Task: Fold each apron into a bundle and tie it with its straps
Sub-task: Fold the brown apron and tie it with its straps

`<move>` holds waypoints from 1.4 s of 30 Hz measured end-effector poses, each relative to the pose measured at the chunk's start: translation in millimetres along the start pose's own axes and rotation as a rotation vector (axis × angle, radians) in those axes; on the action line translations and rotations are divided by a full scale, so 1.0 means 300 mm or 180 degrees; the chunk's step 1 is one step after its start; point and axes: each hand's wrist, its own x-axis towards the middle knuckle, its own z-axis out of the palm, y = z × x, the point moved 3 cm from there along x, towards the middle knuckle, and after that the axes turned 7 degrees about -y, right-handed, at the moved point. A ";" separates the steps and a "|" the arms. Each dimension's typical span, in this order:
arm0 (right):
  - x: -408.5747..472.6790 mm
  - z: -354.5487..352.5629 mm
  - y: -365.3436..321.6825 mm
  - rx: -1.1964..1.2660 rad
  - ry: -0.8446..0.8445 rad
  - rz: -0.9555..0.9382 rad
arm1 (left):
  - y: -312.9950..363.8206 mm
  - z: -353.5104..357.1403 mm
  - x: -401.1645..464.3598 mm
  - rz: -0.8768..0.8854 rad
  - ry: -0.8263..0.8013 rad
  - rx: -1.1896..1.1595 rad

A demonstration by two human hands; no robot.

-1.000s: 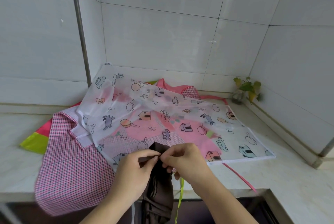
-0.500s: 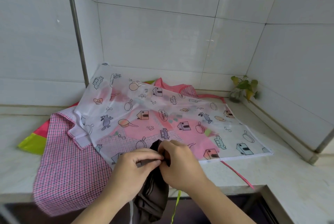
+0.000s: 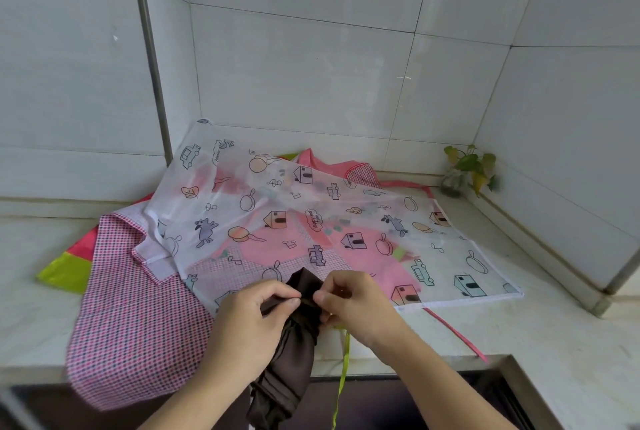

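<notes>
I hold a brown apron [image 3: 292,360] gathered into a long bundle at about 6 o'clock, over the front edge of the counter [image 3: 519,332]. My left hand [image 3: 247,322] pinches a fold of it between thumb and fingers; my right hand [image 3: 356,305] pinches the cloth just beside it, at the bundle's top. The bundle hangs down past the counter edge. A thin green strap [image 3: 343,377] dangles under my right wrist. Behind my hands lies a white printed apron [image 3: 311,214] spread flat over a pink checked apron [image 3: 138,318], which reaches to 9 o'clock. A small plant [image 3: 467,166] stands in the corner at 2 o'clock.
</notes>
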 end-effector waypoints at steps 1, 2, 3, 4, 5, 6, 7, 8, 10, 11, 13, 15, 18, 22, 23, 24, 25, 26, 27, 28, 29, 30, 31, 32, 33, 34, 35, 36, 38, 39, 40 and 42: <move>-0.001 -0.001 0.004 0.0027 0.0091 0.0051 | 0.003 0.002 0.000 -0.0029 -0.0020 0.0046; 0.002 0.002 0.009 0.0019 0.0174 0.0071 | 0.007 0.005 0.000 -0.0061 -0.0027 0.0091; 0.007 0.009 0.018 0.0006 0.0240 0.0075 | 0.008 0.006 0.002 -0.0106 -0.0013 0.0130; 0.013 0.015 0.023 -0.0017 0.0287 0.0059 | 0.004 0.004 0.004 -0.0162 0.0034 0.0153; 0.016 0.020 0.032 -0.0105 0.0332 0.0040 | -0.009 -0.002 0.007 -0.0248 0.0105 0.0165; 0.017 0.019 0.040 -0.0271 0.0404 0.0010 | -0.027 -0.013 0.009 -0.0360 0.0179 0.0166; 0.013 0.012 0.048 -0.0478 0.0496 -0.0025 | -0.049 -0.028 0.011 -0.0476 0.0244 0.0168; 0.006 -0.001 0.062 -0.0675 0.0592 -0.0072 | -0.073 -0.043 0.010 -0.0583 0.0287 0.0179; -0.014 -0.030 0.090 -0.1074 0.0764 -0.0191 | -0.106 -0.071 0.003 -0.0750 0.0331 0.0210; -0.025 -0.041 0.102 -0.1303 0.0837 -0.0240 | -0.114 -0.081 0.001 -0.0797 0.0348 0.0216; -0.038 -0.060 0.128 -0.1642 0.0980 -0.0258 | -0.121 -0.088 0.005 -0.0844 0.0364 0.0196; -0.041 -0.076 0.146 -0.1761 0.1094 -0.0264 | -0.121 -0.087 0.010 -0.0921 0.0405 0.0195; -0.046 -0.092 0.148 -0.1851 0.1185 -0.0238 | -0.115 -0.085 0.011 -0.0936 0.0457 0.0211; -0.061 -0.101 0.154 -0.1944 0.1189 -0.0190 | -0.107 -0.093 0.013 -0.0883 0.0194 0.0436; -0.065 -0.098 0.153 -0.2004 0.1115 -0.0173 | -0.101 -0.099 0.016 -0.0866 0.0064 0.0547; -0.068 -0.094 0.150 -0.2076 0.1013 -0.0165 | -0.096 -0.104 0.020 -0.0830 -0.0085 0.0652; -0.070 -0.088 0.144 -0.2137 0.0924 -0.0200 | -0.089 -0.108 0.023 -0.0782 -0.0242 0.0755; -0.071 -0.084 0.136 -0.2194 0.0862 -0.0236 | -0.079 -0.110 0.024 -0.0738 -0.0403 0.0837; -0.069 -0.080 0.126 -0.2250 0.0795 -0.0267 | -0.065 -0.111 0.023 -0.0706 -0.0558 0.0916; -0.066 -0.073 0.116 -0.2307 0.0701 -0.0288 | -0.054 -0.111 0.023 -0.0694 -0.0695 0.0986; -0.061 -0.064 0.104 -0.2330 0.0575 -0.0312 | -0.044 -0.112 0.024 -0.0688 -0.0788 0.1044; -0.059 -0.055 0.093 -0.2305 0.0462 -0.0317 | -0.039 -0.112 0.027 -0.0687 -0.0855 0.1092; -0.058 -0.047 0.081 -0.2268 0.0401 -0.0312 | -0.033 -0.114 0.029 -0.0692 -0.0907 0.1150; -0.057 -0.039 0.070 -0.2257 0.0385 -0.0326 | -0.026 -0.115 0.033 -0.0697 -0.0972 0.1214; -0.054 -0.030 0.060 -0.2270 0.0397 -0.0394 | -0.019 -0.118 0.036 -0.0714 -0.1057 0.1263; -0.048 -0.020 0.057 -0.2301 0.0423 -0.0504 | -0.014 -0.119 0.042 -0.0722 -0.1133 0.1268; -0.040 -0.010 0.055 -0.2348 0.0445 -0.0570 | -0.007 -0.122 0.046 -0.0730 -0.1191 0.1248; -0.033 -0.001 0.059 -0.2394 0.0451 -0.0571 | -0.002 -0.124 0.049 -0.0747 -0.1259 0.1233; -0.018 0.016 0.066 -0.2464 0.0388 -0.0542 | 0.004 -0.122 0.055 -0.0768 -0.1419 0.1328; -0.014 0.026 0.067 -0.2561 0.0378 -0.0556 | 0.000 -0.121 0.061 -0.0757 -0.1467 0.1427; -0.013 0.035 0.069 -0.2680 0.0392 -0.0596 | -0.003 -0.120 0.065 -0.0766 -0.1487 0.1493; -0.010 0.049 0.069 -0.2761 0.0447 -0.0695 | -0.004 -0.123 0.073 -0.0757 -0.1503 0.1579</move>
